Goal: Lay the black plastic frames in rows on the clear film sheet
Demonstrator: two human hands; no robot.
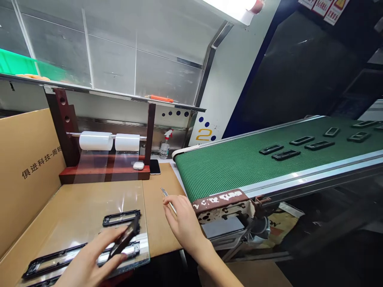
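Note:
My left hand (92, 255) grips a black plastic frame (127, 237) between thumb and fingers, tilted above the glass plate (143, 243). On that plate lie more black frames: a short one (119, 218) just beyond the held piece, another (131, 250) partly hidden under it, and a long one (54, 259) to the left, partly covered by my hand. My right hand (185, 223) is closed around a slim silver pointed tool (164, 193), its tip up over the cardboard sheet (160, 221). The exact kind of tool is too small to make out.
To the right, a green conveyor belt (215, 167) carries several black frames (302, 140). Behind the glass, a wooden stand holds two clear film rolls (95, 140), with a white earbud case (138, 166) on its base. A phone (154, 167) and spray bottle (164, 147) stand beside it.

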